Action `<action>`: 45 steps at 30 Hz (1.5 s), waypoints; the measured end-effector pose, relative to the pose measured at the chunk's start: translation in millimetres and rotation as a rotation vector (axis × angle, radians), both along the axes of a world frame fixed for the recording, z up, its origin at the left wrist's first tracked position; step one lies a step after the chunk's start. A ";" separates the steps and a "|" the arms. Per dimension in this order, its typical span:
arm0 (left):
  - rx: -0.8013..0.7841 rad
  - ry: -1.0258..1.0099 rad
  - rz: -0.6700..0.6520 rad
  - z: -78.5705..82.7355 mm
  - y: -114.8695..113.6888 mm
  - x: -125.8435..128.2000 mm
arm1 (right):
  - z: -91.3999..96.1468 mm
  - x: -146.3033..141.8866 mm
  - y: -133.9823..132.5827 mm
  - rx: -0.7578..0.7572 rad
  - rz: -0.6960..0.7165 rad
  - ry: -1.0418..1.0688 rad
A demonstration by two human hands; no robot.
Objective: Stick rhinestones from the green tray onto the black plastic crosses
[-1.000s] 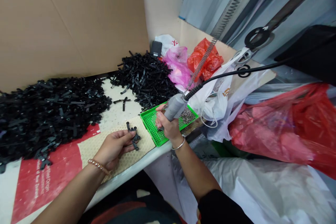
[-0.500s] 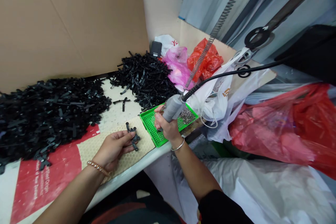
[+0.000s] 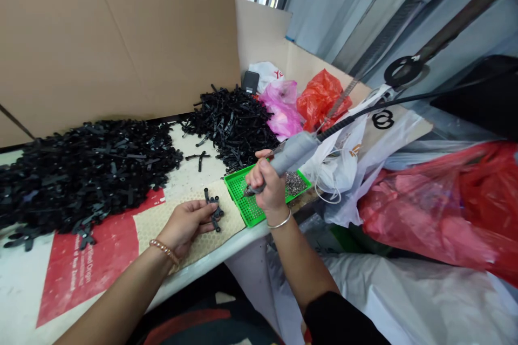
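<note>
My right hand (image 3: 267, 188) grips a grey electric screwdriver (image 3: 292, 153) with a black cable, its tip lifted just above a green perforated tray (image 3: 243, 205) that holds a heap of small silver screws (image 3: 296, 182). My left hand (image 3: 186, 223) rests on a tan honeycomb mat (image 3: 157, 221) and pinches a small black plastic part (image 3: 214, 209) that lies flat on the mat, left of the tray.
Two big heaps of black plastic parts lie at the left (image 3: 81, 167) and at the back centre (image 3: 232, 118). Cardboard sheets (image 3: 121, 32) wall the back. Pink (image 3: 279, 108), red (image 3: 324, 99) and white (image 3: 343, 167) plastic bags crowd the right. A red printed sheet (image 3: 89, 264) covers the near table.
My right hand has raised the screwdriver off the green tray and tilted it flatter, tip pointing left. My left hand keeps the black part in place. The view shifted slightly.
</note>
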State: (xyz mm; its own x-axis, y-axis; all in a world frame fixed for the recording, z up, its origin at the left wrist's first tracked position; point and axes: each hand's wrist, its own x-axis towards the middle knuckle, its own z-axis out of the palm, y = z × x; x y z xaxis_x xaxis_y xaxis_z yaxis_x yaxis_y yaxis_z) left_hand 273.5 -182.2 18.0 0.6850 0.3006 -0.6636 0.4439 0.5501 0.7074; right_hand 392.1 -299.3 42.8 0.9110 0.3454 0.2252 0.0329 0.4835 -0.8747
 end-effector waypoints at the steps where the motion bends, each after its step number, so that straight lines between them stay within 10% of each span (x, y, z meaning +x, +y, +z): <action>1: -0.002 -0.010 -0.001 -0.5 -0.1 0.0 | 5.9 -2.2 7.3 0.025 0.013 0.017; 10: -0.017 -0.043 0.006 -5.4 1.9 -1.0 | 5.7 -12.4 58.0 0.039 0.191 0.095; 45: 0.009 -0.099 -0.016 -17.0 3.0 -2.2 | -5.0 -17.8 60.5 0.054 0.187 0.045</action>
